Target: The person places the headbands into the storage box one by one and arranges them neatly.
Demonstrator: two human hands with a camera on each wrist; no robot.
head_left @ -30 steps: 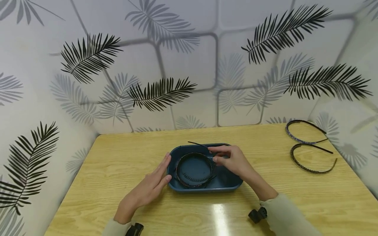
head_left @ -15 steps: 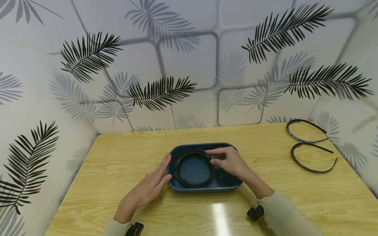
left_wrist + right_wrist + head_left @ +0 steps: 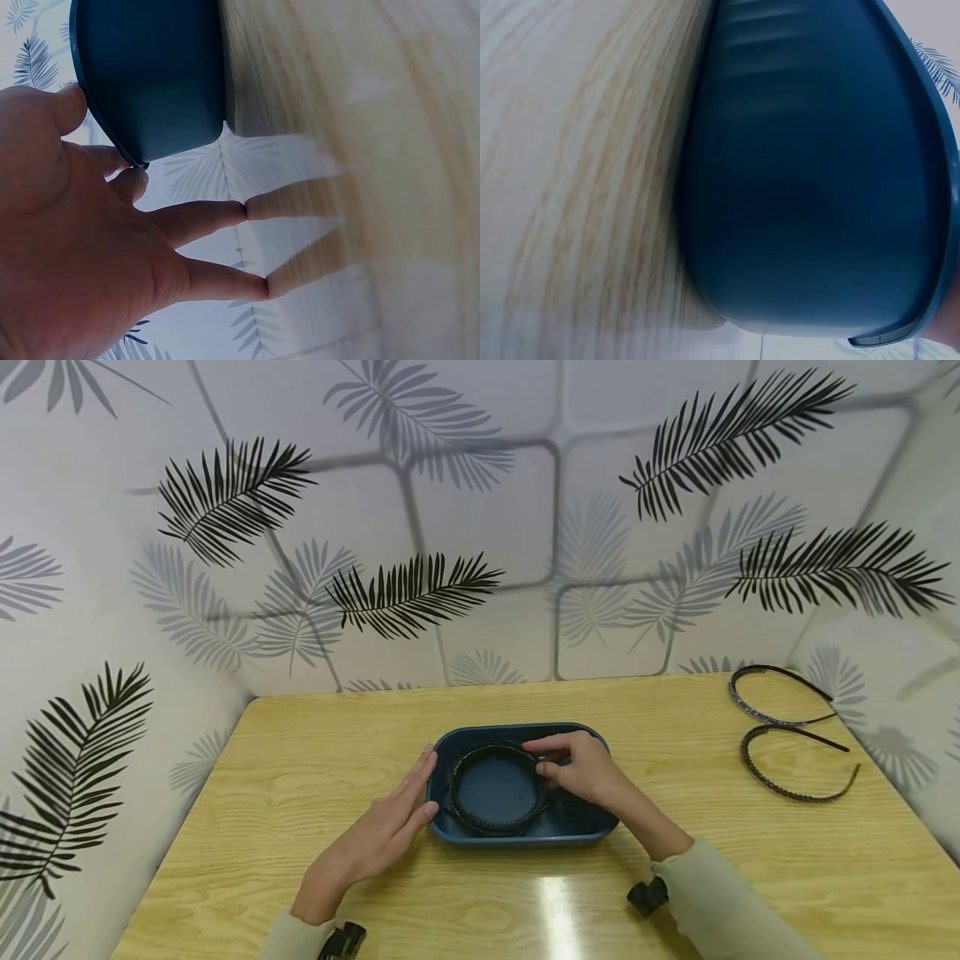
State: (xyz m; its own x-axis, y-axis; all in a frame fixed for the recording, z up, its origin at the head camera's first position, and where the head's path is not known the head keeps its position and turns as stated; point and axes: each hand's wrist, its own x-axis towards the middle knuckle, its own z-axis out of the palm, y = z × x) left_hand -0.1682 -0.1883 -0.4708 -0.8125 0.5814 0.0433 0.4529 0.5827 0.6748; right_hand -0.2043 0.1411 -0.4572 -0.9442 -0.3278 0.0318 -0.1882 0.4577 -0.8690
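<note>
- Left side: the table (image 3: 315,760) ends in a slanting edge well apart from the left hand (image 3: 378,835), so I have a broad stretch of wood there.
- Middle: I see a shallow strip of wood between the back rim of the tray (image 3: 517,842) and the patterned wall (image 3: 487,647); more wood lies in front, between the forearms.
- Right side: wood runs from the tray to the purple band (image 3: 768,719) and the dark band (image 3: 783,792), both near the right edge.
- The left hand is released, its fingers extended against the tray's left end; in the left wrist view I make out the thumb at the rim and two fingertips meeting the table.
- The headband stack (image 3: 491,829) lies as a ring in the left part of the tray, just right of the left hand, with the tray's wall between them.
- The right hand (image 3: 585,768) reaches into the tray, thumb and index pinching the headband stack at its upper right; I cannot tell which band they grasp, and the right wrist view hides the grip.
- Against a second ago, I find the left hand in the same place.
- The band then poking past the back rim is now down in the ring.
- The right fingers sit a little lower and further left.
- The purple band and dark band lie as they did.
</note>
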